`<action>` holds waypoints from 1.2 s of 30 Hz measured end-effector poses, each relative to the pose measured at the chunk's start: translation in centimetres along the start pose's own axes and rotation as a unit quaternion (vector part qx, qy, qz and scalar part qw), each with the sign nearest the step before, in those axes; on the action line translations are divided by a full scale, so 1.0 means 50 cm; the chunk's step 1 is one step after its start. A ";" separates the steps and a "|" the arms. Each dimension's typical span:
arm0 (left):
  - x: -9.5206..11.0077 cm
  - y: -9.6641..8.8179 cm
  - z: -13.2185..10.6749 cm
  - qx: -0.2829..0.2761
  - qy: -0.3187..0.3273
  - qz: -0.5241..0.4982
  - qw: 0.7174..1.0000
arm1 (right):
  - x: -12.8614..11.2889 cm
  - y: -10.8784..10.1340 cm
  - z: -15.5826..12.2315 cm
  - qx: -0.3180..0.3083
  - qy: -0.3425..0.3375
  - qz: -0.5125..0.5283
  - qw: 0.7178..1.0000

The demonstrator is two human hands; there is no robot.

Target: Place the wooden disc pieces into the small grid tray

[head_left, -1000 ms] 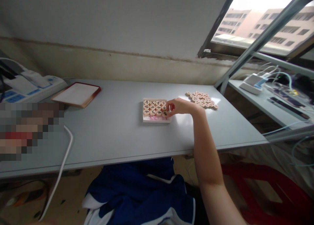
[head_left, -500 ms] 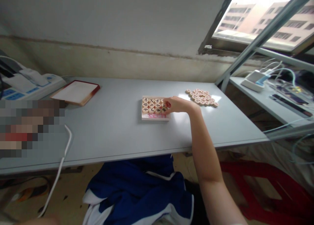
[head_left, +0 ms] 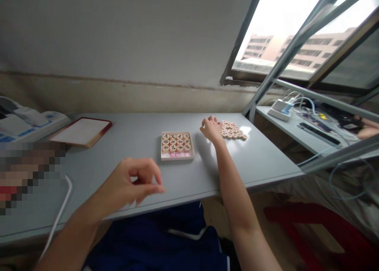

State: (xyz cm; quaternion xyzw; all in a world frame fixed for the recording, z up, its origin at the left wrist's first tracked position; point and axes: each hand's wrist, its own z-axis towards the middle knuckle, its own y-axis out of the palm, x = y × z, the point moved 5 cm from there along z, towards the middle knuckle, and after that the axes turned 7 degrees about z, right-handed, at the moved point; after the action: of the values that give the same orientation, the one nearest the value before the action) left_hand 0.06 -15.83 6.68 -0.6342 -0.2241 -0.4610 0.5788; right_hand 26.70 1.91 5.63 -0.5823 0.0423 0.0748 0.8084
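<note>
Rows of round wooden Chinese chess pieces (head_left: 179, 142) with black characters lie in a shallow white box (head_left: 177, 159) on the desk. Pink-red marks show on the box floor along its near side. My right hand (head_left: 211, 128) is over the desk to the right of the box, fingers spread and nothing seen in them. Just beyond its fingers lies a flat cluster of Chinese chess pieces with reddish characters (head_left: 234, 131). My left hand (head_left: 137, 180) hovers above the front of the desk, left of and nearer than the box. Its fingers are loosely curved, with no object visible between them.
A framed white board (head_left: 81, 131) lies at the left of the grey desk (head_left: 130, 133), beside a power strip (head_left: 44, 123). A white cable (head_left: 60, 212) hangs over the front edge. Metal bed posts (head_left: 266, 81) stand at the right; a red stool (head_left: 308, 227) is below.
My right hand has left the box and moved right to the reddish pieces. My left hand has risen into view over the desk. The camera view has shifted.
</note>
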 end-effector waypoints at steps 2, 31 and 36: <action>-0.007 -0.001 0.081 0.018 -0.012 -0.038 0.999 | 0.037 0.013 0.007 0.028 0.072 0.001 0.997; -0.147 0.008 0.302 0.078 0.000 0.244 0.967 | 0.039 0.050 0.012 -0.088 0.047 0.053 0.994; -0.158 -0.001 0.311 0.091 0.003 0.231 0.969 | -0.012 0.023 0.011 -0.095 -0.034 0.120 0.988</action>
State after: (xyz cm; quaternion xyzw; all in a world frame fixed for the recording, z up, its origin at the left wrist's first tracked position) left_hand 1.32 0.76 1.50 -0.6117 -0.1110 -0.2944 0.7258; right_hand 25.92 2.73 4.82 -0.6445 0.0768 0.1949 0.7354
